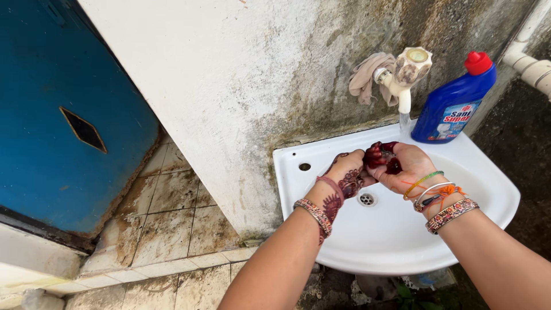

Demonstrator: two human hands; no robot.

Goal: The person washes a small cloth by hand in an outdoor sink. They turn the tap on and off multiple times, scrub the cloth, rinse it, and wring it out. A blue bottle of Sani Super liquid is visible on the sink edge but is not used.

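Note:
My left hand (346, 173) and my right hand (399, 164) meet over a white wash basin (488, 189), fingers pressed together. Both hands carry dark red henna stains and several bangles at the wrists. They sit just under the spout of a pale plastic tap (406, 72), from which a thin stream of water (404, 121) falls beside the right fingertips. Neither hand holds an object. The basin drain (367, 199) lies right below the hands.
A blue bottle (452, 104) with a red cap stands on the basin's back rim. A beige rag (367, 76) hangs behind the tap on the stained wall. A blue door (57, 115) and dirty floor tiles (172, 206) are at the left; a white pipe (531, 63) runs at the right.

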